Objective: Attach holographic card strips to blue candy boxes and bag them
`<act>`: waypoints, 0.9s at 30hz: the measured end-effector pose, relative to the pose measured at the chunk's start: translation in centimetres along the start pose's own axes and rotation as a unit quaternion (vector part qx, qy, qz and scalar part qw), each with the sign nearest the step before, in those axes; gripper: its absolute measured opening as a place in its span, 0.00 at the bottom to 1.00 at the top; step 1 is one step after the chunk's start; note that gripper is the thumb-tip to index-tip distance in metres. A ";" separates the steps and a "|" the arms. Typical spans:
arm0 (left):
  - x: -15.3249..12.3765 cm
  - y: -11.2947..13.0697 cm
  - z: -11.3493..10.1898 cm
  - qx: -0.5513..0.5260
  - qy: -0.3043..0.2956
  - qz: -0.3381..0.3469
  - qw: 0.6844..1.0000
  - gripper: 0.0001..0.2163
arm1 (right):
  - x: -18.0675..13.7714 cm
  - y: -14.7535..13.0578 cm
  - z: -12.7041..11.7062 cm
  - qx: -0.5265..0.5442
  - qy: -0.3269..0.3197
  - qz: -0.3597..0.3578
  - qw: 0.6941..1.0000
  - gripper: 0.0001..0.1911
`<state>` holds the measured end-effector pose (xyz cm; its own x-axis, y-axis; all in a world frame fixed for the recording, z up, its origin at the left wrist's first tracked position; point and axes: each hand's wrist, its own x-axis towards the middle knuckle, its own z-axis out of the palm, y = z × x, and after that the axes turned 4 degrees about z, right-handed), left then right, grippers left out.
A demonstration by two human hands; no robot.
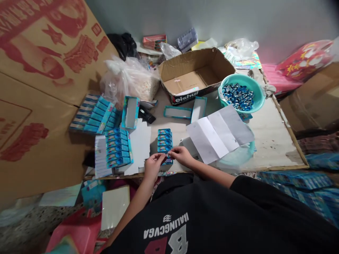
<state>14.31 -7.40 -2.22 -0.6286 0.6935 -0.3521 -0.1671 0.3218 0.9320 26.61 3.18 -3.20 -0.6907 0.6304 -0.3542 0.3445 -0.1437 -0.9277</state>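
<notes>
My left hand [153, 165] and my right hand [180, 155] meet at the near edge of a low board table [267, 141]. Both pinch a small blue packet [166, 159] at the near end of a short row of like packets [164, 140]. A fuller blue tray of packets [118, 148] lies just left of the hands. White flat cards [140, 141] lie under and between the two. A folded white sheet [219, 134] rests right of my right hand, on a teal basin [235, 157].
A teal bowl of shiny blue pieces [239, 93] and an open cardboard box [192, 76] stand at the back. Empty blue trays [177, 112] and stacked packet boxes [92, 113] lie left of centre. A clear plastic bag [127, 79] and large cartons [39, 88] crowd the left.
</notes>
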 end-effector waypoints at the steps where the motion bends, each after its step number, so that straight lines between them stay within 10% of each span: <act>1: 0.4 -0.4 0.0 0.022 0.006 0.002 1.000 0.23 | 0.3 0.9 0.2 0.002 0.006 0.005 1.000 0.15; 13: 3.0 -4.1 0.0 0.258 0.101 0.077 0.958 0.11 | 1.5 5.1 2.5 0.019 0.127 0.043 0.991 0.07; 22: 5.1 -6.6 -1.9 0.251 0.045 0.064 0.965 0.18 | 2.0 7.8 4.7 0.065 0.094 0.167 0.979 0.26; 27: 4.1 -4.1 -3.0 0.264 0.048 0.174 0.947 0.10 | -0.6 5.1 1.1 -0.001 0.160 0.121 0.980 0.23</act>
<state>10.15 -7.85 -7.21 -0.6467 0.7628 0.0014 0.4504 0.3803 0.8078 28.03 1.20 -7.82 -0.3534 0.7854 -0.5082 0.4752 -0.3172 -0.8207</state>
